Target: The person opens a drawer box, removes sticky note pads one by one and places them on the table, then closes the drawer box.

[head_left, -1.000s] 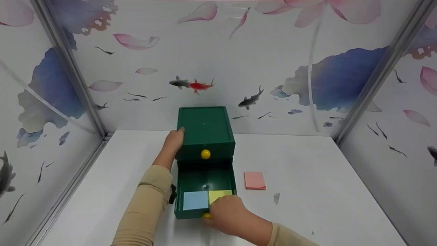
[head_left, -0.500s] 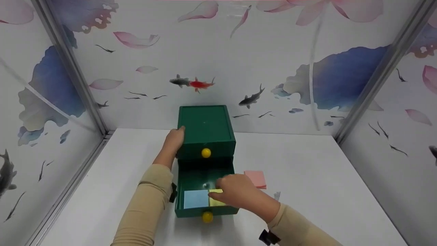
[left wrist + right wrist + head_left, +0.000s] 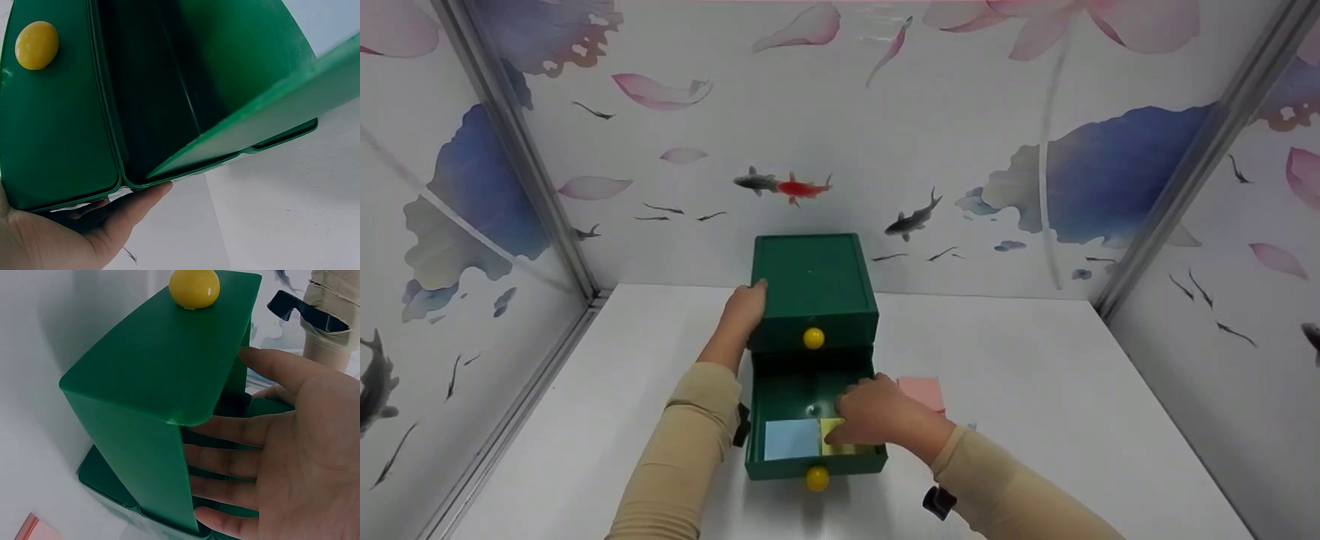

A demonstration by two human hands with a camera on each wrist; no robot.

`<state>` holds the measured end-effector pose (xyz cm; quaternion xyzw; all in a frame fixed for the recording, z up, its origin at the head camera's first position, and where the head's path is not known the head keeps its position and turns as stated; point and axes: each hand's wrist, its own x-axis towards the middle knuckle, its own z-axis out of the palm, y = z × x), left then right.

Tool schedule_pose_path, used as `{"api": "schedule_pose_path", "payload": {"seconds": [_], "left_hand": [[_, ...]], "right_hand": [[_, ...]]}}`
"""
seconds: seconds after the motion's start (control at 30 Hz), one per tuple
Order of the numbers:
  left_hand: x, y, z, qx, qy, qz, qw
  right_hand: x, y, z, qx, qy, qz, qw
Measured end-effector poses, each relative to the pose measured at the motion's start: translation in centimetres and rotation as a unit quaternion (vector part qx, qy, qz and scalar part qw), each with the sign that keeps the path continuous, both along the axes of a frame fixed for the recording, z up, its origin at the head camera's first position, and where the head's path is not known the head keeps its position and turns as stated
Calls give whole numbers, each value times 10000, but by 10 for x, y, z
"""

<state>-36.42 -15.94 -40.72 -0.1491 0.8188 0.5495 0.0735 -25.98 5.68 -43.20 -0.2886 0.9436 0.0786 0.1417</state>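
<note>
We see a green plastic two-drawer cabinet (image 3: 814, 277) standing on the white bench (image 3: 1020, 390), its top drawer, with a round yellow knob (image 3: 814, 338), shut, and its green plastic lower drawer (image 3: 780, 470) pulled out toward us. At the cabinet's left side we see the left hand (image 3: 745, 309) gripping it, thumb over the top edge and the rest of the hand against the side. In front of the cabinet, the right hand (image 3: 874, 411) reaches over the right wall of the lower drawer; in the right wrist view we see its fingers straight and slightly spread, their tips hidden behind that wall. Beneath it lies a square yellow paper pad (image 3: 831, 424), partly covered, and we cannot tell whether the fingers touch it. Just beside it, in the same front part of the lower drawer, we see a square light-blue paper pad (image 3: 791, 439) lying flat. To the right of the cabinet, on the bench, lies a square pink paper pad (image 3: 921, 391), partly hidden by the right hand.
</note>
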Motion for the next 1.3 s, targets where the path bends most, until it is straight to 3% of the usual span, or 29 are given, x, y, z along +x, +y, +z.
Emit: {"api": "schedule_pose_path", "payload": {"seconds": [0.17, 0.33, 0.47, 0.7, 1.07, 1.3], "left_hand": [[-1, 1, -1, -20, -39, -7, 10000], [-1, 2, 0, -52, -75, 4, 10000], [-1, 2, 1, -39, -99, -4, 9999], [2, 3, 4, -103, -61, -126, 9998], [1, 2, 1, -24, -121, -38, 9999], [1, 0, 1, -64, -102, -38, 9999]], "right_hand": [[-1, -6, -9, 718, 28, -10, 9974], [0, -5, -17, 1248, 341, 544, 9901], [0, -3, -19, 1234, 536, 722, 9883], [-5, -4, -25, 1112, 518, 314, 9919], [-8, -5, -30, 1163, 536, 435, 9908], [-8, -6, -32, 847, 641, 194, 9942]]}}
